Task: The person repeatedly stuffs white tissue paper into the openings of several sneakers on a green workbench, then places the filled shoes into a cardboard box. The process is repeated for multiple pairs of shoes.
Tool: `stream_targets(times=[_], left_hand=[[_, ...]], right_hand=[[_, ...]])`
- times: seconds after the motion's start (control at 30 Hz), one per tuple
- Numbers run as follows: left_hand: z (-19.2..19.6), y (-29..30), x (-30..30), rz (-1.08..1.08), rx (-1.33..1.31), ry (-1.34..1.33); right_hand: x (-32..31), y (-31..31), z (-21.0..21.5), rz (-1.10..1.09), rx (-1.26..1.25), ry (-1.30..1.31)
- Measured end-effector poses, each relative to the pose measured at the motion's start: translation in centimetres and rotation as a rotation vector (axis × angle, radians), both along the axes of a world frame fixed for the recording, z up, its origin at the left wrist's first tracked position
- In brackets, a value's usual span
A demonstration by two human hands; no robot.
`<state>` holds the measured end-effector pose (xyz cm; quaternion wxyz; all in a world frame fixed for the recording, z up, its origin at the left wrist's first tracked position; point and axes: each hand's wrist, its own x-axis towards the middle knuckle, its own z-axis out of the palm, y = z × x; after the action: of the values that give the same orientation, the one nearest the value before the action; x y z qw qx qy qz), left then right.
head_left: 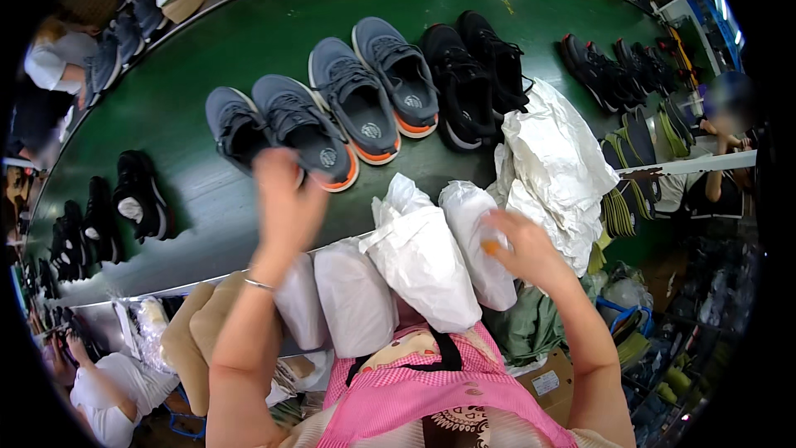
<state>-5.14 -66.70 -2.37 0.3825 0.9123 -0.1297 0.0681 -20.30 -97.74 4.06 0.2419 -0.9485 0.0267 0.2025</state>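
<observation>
Left hand [290, 206] (blurred, grip unclear) by grey shoes [342, 85], eleven o'clock; right hand [526, 247] spread at white bundle [469, 236], four o'clock.

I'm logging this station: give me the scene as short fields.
Left hand: blurred, in front of the gray shoes; contact unclear
Right hand: at the rightmost white bundle; grip unclear
Gray shoes: four, side by side on the green table
Black shoes: pair right of the gray ones, more at both sides
White bundles: four, along the near edge
White paper: crumpled, right of the bundles
</observation>
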Motion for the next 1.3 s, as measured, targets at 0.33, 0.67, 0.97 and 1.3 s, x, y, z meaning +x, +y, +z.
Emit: stream_targets(times=[0.33,0.67,0.97,1.3], left_hand=[[-8.7,3.2,11.2,0.084,0.061,0.606],[-8.1,-11.2,12.4,-0.136,0.203,0.520],[-4.0,-12.8,10.3,-0.100,0.126,-0.197],[-10.0,-7.2,17.3,-0.104,-0.147,0.224]], right_hand=[[17.5,3.8,-12.9,0.165,-0.440,0.145],[15.1,-7.5,-11.1,-0.180,-0.170,-0.568],[19.0,-4.2,-7.5,-0.063,-0.379,-0.743],[31.2,4.9,-14.9,0.168,0.161,-0.588]])
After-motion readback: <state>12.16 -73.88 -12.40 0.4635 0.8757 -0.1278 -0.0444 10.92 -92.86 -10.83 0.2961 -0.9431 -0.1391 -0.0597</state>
